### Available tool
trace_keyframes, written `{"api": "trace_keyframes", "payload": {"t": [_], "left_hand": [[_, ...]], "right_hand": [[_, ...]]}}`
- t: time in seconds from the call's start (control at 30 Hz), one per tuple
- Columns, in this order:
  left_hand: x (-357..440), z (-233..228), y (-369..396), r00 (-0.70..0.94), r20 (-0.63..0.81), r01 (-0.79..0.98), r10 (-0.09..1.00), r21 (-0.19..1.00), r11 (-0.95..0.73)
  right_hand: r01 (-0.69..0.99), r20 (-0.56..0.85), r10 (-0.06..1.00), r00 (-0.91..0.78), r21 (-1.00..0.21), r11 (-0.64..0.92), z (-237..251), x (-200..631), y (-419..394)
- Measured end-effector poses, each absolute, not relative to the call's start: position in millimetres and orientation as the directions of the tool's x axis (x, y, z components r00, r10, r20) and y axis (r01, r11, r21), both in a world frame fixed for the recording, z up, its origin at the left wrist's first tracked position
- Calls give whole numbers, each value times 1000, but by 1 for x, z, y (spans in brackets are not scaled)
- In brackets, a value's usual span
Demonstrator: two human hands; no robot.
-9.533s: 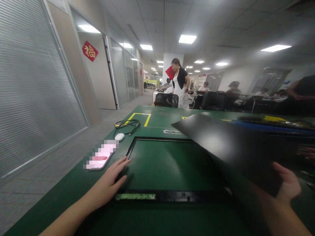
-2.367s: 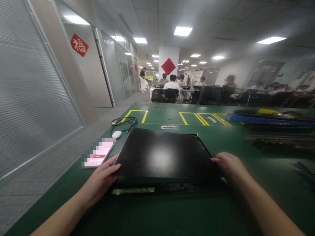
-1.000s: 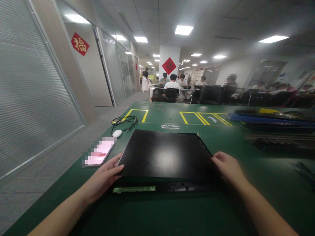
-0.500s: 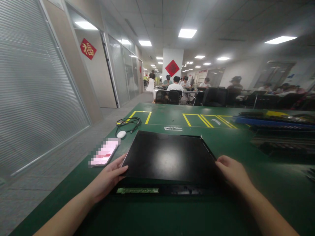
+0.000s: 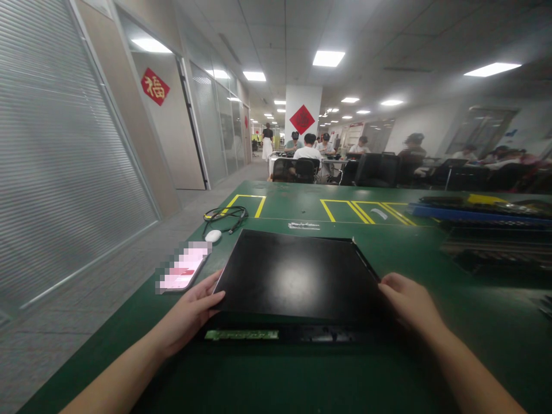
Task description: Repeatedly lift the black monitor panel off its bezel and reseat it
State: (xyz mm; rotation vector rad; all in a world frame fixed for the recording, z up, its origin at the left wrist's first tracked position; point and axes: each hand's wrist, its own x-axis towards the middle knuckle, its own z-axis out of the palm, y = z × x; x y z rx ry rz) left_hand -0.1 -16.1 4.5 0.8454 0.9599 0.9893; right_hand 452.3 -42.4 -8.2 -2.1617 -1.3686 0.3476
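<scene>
A glossy black screen panel (image 5: 297, 270) lies flat before me with a ceiling light mirrored in its middle. Its left edge is pinched by my left hand (image 5: 196, 310), thumb on top and fingers at the side and below. On the opposite edge my right hand (image 5: 407, 302) is closed, its fingertips partly hidden. Just below the panel's near edge runs a dark strip with a narrow green circuit board (image 5: 241, 334). Whether the panel touches that strip or sits slightly above it, I cannot tell.
On the green table (image 5: 276, 385), left of the panel, are a phone (image 5: 183, 270), a white rounded case (image 5: 213, 236) and a coiled black cable (image 5: 228, 215). Yellow tape lines mark the far side. A blurred stack of dark parts with a blue tray (image 5: 474, 211) stands right. People sit beyond.
Both hands and the panel stay practically still. In the background, a walking person in a white skirt has shifted slightly.
</scene>
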Motion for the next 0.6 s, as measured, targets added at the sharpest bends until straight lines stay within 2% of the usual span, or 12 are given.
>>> {"api": "trace_keyframes", "payload": {"t": [0.47,0.6], "left_hand": [[5,13,-18,195,-276,-303,941,896,325],[4,11,-17,176,-286,-304,942,895,328]], "right_hand": [[730,108,889,445,-619,-290,-13,457,-40],[679,65,872,485,-657,-328,-12,456,-40]]}}
